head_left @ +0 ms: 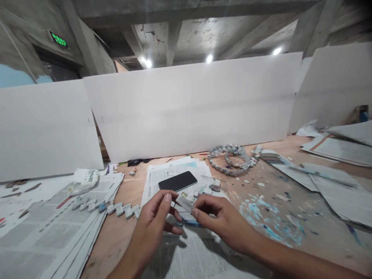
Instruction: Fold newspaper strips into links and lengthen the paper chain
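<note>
A small folded paper strip (185,203) spans the gap between my two hands. My right hand (213,213) pinches its right end between thumb and fingers. At its other end is my left hand (161,211), thumb and index finger close together near the strip, the lower fingers apart; whether it grips the strip is unclear. Just beyond the hands, a black phone (178,181) lies on printed sheets (151,178). Small folded paper pieces (215,185) lie right of the phone. A zigzag folded-paper chain (119,209) stretches to the left of my left hand.
A coiled folded-paper chain (216,164) lies at the back right. Newspapers (58,232) are stacked at the left, with a crumpled white bag (85,181) on them. More sheets (343,151) lie right. White boards (192,112) stand behind the paint-spotted table (273,217).
</note>
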### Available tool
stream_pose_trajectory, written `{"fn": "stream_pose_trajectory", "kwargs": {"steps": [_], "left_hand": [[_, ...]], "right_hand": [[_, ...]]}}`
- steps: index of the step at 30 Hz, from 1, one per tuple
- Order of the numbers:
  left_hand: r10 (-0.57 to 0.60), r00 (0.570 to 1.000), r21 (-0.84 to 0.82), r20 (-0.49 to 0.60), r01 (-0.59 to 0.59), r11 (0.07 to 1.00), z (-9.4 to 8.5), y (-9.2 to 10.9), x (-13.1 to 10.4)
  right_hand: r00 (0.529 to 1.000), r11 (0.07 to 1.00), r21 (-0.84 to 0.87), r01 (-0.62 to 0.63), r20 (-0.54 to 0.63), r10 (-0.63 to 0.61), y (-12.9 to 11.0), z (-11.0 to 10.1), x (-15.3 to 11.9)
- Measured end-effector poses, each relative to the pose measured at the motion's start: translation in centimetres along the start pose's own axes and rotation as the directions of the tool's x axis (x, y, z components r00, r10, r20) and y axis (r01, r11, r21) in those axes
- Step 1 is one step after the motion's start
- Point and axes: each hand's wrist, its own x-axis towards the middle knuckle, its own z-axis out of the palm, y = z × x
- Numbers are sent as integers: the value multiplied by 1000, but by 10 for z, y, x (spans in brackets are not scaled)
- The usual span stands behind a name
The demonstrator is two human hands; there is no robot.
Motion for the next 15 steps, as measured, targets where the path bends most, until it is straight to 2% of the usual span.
{"fn": "stream_pose_trajectory", "kwargs": {"steps": [6, 15], "left_hand": [[32, 999, 24, 15, -33, 999, 1, 2, 1], [12, 1000, -26, -17, -13, 1000, 7, 3, 1]], "right_hand": [[1000, 997, -71, 25, 11, -24, 1, -1, -1], [998, 1000, 1, -19, 63, 18, 1, -1, -1]]}}
